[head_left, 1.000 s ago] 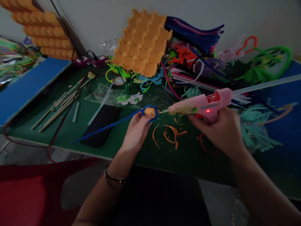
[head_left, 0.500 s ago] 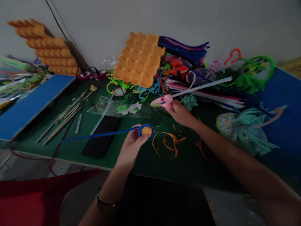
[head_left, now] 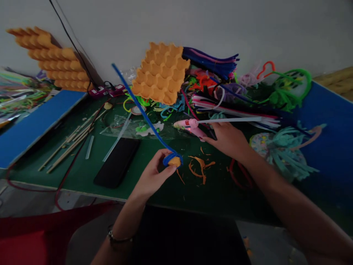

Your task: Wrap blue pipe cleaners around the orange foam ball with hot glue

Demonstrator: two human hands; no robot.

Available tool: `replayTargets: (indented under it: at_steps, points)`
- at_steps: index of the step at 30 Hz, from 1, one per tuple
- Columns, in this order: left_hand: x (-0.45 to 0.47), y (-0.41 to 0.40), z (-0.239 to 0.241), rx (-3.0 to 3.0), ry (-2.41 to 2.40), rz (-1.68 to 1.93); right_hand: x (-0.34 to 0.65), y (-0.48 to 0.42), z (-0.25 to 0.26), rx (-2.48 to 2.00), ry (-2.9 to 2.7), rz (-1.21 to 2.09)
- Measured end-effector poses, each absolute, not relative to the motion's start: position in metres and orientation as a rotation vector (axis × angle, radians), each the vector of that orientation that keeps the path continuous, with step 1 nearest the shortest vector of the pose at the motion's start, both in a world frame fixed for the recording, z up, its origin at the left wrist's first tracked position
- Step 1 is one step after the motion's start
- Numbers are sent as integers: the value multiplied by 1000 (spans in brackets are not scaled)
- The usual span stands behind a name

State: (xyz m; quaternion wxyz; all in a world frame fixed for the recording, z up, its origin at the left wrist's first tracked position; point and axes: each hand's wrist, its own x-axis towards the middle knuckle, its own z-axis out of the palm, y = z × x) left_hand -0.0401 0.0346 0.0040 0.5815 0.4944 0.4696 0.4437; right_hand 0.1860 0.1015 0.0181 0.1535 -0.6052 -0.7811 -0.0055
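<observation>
My left hand (head_left: 154, 175) pinches a small orange piece (head_left: 174, 161) ringed by a blue pipe cleaner (head_left: 143, 112), whose long tail now points up and away to the left. My right hand (head_left: 228, 139) reaches over the green table (head_left: 91, 162) and rests at the handle of a pink glue gun (head_left: 190, 126), which lies on its side with a red light on. A clear glue stick (head_left: 234, 119) pokes out of its back. The right fingers are loose beside the gun, and I cannot tell if they still grip it.
Orange trimmings (head_left: 200, 166) lie between my hands. A black phone (head_left: 117, 162) and wooden sticks (head_left: 68, 141) lie to the left. Orange egg trays (head_left: 160, 75) and a heap of coloured pipe cleaners (head_left: 220, 84) fill the back. A blue board (head_left: 33, 123) is at left.
My right hand carried the glue gun away from the orange piece and laid it down on the table. My left hand turned the piece, swinging the blue tail upward.
</observation>
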Motion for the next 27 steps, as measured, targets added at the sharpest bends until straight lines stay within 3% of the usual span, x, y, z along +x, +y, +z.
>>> replayTargets:
  at_steps: [9,27]
  points:
    - [-45,33,7,1209,1102,1060,182,90,17,-1769,-2383,-52]
    - [-53,34,3,1046,1115,1132,151,102,0,-1414,-2708,41]
